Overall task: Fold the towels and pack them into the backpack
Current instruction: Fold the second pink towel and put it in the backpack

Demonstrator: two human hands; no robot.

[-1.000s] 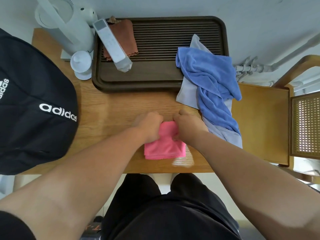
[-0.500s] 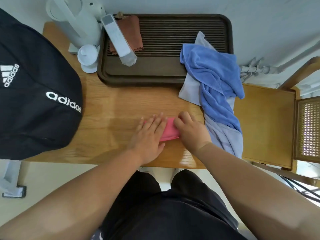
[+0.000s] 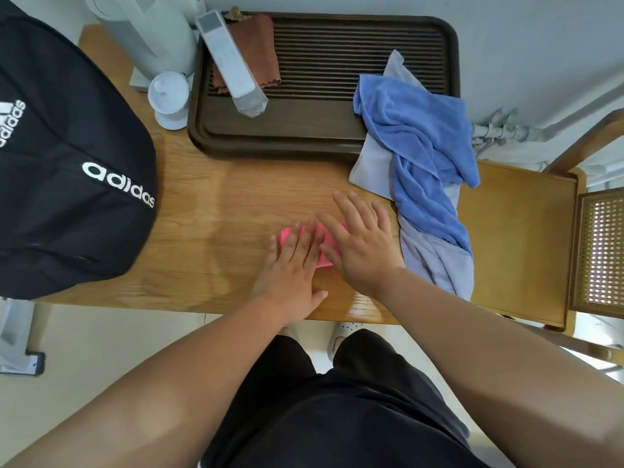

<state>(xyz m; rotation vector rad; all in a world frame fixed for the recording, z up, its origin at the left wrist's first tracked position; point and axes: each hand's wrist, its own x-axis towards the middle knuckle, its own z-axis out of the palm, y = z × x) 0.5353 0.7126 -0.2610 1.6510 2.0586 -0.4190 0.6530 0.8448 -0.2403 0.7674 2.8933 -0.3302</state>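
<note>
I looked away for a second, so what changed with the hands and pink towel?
The left hand, then the right hand, let go of the far edge of the pink towel, opened flat and now press it down, folded smaller. The blue towel, backpack and tray stayed put.

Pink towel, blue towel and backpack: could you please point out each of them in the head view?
pink towel point(image 3: 325, 258), head view, on the uncovered part near its lower edge.
blue towel point(image 3: 418, 130), head view, on the middle of its crumpled upper part.
backpack point(image 3: 50, 214), head view, on the black fabric below the white lettering.
</note>
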